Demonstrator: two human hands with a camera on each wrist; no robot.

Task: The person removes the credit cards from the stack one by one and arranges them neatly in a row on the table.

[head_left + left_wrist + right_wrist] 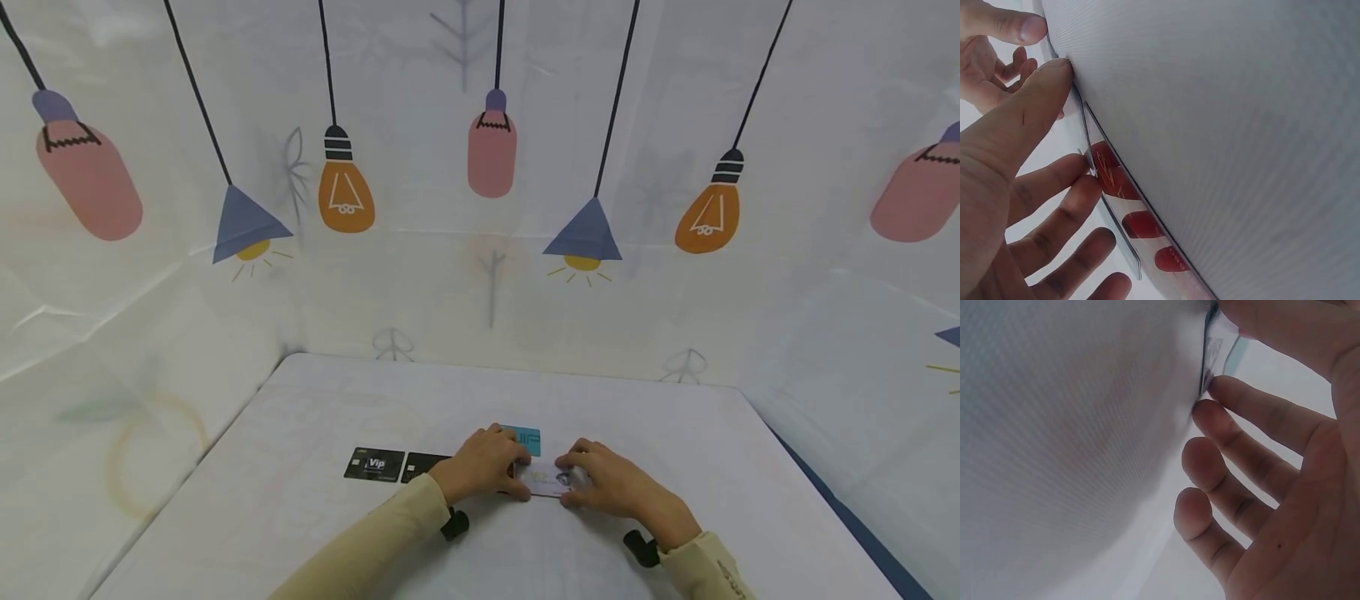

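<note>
Card (540, 477), pale, long axis left to right

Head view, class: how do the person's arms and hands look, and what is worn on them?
The left hand and the right hand are ungloved. The left sleeve and the right sleeve are long and khaki-beige; small darker marks, perhaps buttons, show near the right cuff. A small black device sits at each wrist: left device, right device.

On the table (525, 567), a middle card (542, 479) is lying between left fingers (516, 489) and right fingers (576, 458), a back card (531, 441) at its eleven o'clock, two side cards (374, 465) at nine.
</note>
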